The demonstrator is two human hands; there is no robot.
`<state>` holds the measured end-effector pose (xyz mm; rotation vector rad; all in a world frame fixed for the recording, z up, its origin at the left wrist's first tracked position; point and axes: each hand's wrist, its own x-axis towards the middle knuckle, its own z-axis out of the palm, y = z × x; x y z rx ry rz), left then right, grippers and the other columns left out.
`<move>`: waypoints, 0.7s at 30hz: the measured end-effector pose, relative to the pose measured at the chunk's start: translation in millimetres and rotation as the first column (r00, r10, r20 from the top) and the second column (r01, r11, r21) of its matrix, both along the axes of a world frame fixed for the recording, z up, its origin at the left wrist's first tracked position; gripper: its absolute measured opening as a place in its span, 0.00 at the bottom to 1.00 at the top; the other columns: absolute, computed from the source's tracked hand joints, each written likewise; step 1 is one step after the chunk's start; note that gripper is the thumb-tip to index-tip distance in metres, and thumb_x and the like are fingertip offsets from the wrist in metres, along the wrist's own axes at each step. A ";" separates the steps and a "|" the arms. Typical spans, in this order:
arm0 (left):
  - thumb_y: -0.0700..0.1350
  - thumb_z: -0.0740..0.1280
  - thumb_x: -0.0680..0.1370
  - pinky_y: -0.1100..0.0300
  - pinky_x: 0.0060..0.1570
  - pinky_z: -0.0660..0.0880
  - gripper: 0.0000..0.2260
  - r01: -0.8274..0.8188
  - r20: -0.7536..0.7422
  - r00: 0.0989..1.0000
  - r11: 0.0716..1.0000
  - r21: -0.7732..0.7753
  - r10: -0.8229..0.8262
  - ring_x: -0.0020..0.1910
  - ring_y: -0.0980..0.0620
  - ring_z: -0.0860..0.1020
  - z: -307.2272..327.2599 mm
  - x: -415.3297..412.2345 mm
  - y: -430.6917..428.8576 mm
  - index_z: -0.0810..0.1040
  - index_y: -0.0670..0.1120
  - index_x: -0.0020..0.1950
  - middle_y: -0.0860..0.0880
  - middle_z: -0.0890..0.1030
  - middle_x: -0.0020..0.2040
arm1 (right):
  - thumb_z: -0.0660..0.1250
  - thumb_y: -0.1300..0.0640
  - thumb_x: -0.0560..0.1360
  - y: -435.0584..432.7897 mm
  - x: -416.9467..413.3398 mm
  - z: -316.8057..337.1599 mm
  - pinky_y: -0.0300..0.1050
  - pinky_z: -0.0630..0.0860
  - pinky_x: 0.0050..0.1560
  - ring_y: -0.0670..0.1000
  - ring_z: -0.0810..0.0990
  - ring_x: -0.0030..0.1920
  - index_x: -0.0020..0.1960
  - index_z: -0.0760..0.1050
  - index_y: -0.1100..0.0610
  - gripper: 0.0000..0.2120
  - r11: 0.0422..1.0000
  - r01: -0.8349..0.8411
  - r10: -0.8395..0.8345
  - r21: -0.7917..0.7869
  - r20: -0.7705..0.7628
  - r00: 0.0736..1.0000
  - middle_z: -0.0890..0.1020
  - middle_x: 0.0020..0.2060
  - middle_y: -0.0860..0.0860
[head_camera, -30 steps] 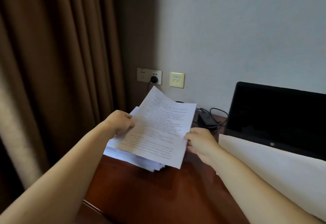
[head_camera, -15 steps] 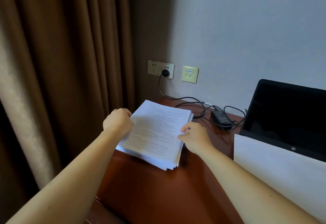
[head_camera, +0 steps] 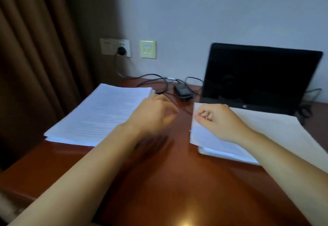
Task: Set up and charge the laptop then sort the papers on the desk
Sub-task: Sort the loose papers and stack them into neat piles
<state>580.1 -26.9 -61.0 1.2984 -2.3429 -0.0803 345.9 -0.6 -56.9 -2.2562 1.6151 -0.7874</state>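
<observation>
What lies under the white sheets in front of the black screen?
Only a pale rounded edge shows under the white sheets, probably the laptop's base. The rest is covered, so it cannot be seen. The right hand pinches the sheets at a corner.

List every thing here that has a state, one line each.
laptop: lid open, screen dark.
plug: seated in the wall socket.
paper stack: lying flat on the desk.
loose sheets: lying over the laptop's base.
left hand: blurred, fingers loosely curled, holding nothing.
right hand: pinching the loose sheets' left edge.
</observation>
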 end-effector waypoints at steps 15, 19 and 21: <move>0.76 0.57 0.74 0.68 0.77 0.48 0.37 0.424 0.129 0.882 0.882 0.204 -0.454 0.79 0.67 0.50 -42.4 -92.0 3.3 0.61 0.61 0.80 0.59 0.56 0.82 | 0.65 0.30 0.71 53.5 -119.3 -21.2 0.37 0.59 0.72 0.35 0.62 0.71 0.71 0.69 0.37 0.30 0.990 -0.100 0.129 0.102 -0.329 0.935 0.67 0.72 0.34; 0.74 0.57 0.76 0.66 0.76 0.57 0.33 0.452 0.133 0.871 0.878 0.158 -0.473 0.77 0.67 0.58 -40.1 -91.6 8.5 0.67 0.61 0.77 0.60 0.63 0.79 | 0.63 0.32 0.75 57.5 -117.1 -21.3 0.38 0.64 0.70 0.38 0.67 0.69 0.70 0.72 0.41 0.26 0.988 -0.149 0.157 0.050 -0.362 0.919 0.72 0.70 0.37; 0.69 0.57 0.79 0.60 0.74 0.65 0.27 0.475 0.112 0.864 0.869 0.139 -0.491 0.75 0.65 0.64 -38.1 -91.0 10.5 0.73 0.59 0.74 0.59 0.69 0.76 | 0.61 0.35 0.76 59.0 -115.2 -19.8 0.39 0.67 0.68 0.39 0.71 0.66 0.66 0.76 0.43 0.23 0.984 -0.177 0.172 0.020 -0.359 0.917 0.76 0.66 0.39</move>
